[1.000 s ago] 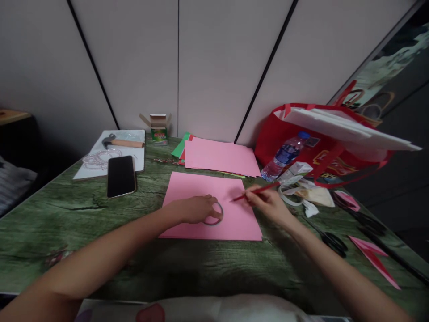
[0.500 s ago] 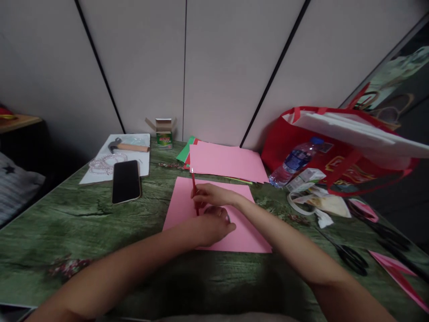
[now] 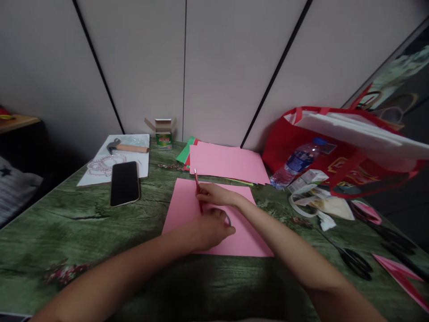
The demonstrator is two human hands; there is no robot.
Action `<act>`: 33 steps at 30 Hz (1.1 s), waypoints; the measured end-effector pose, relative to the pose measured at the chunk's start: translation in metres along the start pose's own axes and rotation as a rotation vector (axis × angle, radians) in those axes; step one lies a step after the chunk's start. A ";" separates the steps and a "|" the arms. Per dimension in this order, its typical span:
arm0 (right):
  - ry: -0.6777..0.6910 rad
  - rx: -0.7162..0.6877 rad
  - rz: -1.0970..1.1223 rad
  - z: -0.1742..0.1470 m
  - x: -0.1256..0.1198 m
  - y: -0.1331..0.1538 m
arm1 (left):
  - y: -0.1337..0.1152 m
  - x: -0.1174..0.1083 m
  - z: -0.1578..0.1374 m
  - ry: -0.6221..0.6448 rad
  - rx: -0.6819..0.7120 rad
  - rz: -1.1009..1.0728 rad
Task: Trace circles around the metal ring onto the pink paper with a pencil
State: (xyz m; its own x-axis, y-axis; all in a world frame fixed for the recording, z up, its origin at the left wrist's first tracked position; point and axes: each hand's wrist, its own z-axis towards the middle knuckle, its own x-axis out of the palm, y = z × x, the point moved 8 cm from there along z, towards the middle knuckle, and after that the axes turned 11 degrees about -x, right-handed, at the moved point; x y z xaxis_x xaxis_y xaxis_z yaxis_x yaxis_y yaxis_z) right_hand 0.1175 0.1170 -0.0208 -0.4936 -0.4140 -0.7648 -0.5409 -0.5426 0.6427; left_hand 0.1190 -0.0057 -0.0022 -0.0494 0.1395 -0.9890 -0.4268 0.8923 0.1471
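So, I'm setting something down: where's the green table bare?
Left of the nearer pink paper sheet, between black rectangular phone and left forearm; also this side of the sheet, up to the right forearm. Crowded at right: red carrier bag, black-handled scissors.

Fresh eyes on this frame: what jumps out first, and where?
Probably the red bag at the right by the wall, white sheets jutting from its top. Then the pink sheet at the centre: the right hand grips a red pencil over it, beside the left hand.
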 end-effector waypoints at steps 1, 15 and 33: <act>-0.045 0.013 0.002 -0.001 -0.005 -0.006 | 0.000 0.001 -0.001 0.006 0.007 0.001; -1.047 0.201 0.197 -0.179 -0.067 -0.072 | 0.053 0.023 -0.021 -0.145 -0.168 -0.628; -0.254 -0.143 -0.473 -0.167 0.032 0.038 | 0.147 0.044 -0.107 -0.620 -1.302 -1.764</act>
State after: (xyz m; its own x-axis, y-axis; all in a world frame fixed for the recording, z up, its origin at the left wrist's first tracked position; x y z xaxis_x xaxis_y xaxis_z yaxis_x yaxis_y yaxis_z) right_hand 0.1946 -0.0391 -0.0282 -0.3778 0.0782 -0.9226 -0.6539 -0.7280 0.2061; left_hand -0.0424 0.0860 -0.0252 0.9930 0.0906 0.0753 0.1050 -0.3902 -0.9147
